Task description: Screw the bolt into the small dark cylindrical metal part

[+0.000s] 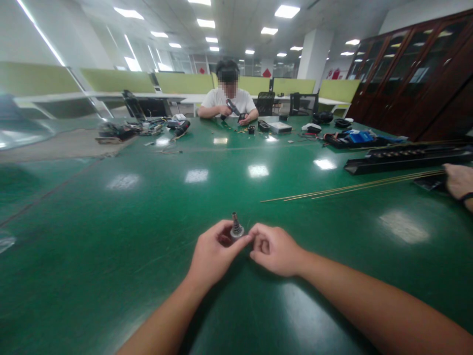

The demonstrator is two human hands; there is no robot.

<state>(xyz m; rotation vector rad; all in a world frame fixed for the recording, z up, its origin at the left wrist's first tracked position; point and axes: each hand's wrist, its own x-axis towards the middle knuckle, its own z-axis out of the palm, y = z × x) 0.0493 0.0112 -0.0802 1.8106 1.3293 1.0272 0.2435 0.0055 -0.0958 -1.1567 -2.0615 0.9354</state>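
A small metal part (237, 230) with a round base and a narrow, ridged upright tip is between the thumb and fingers of my left hand (216, 251), just over the green table (166, 197). My right hand (277, 249) is close beside it on the right, fingers curled and fingertips near my left thumb. Whether the right fingertips pinch anything small is hidden.
Long thin brass rods (332, 191) lie to the right, by a black rail (399, 160) and another person's hand (460, 181). Across the table a person in white (244, 101) holds a tool. A power drill (181, 128) and blue items (360, 136) lie farther back.
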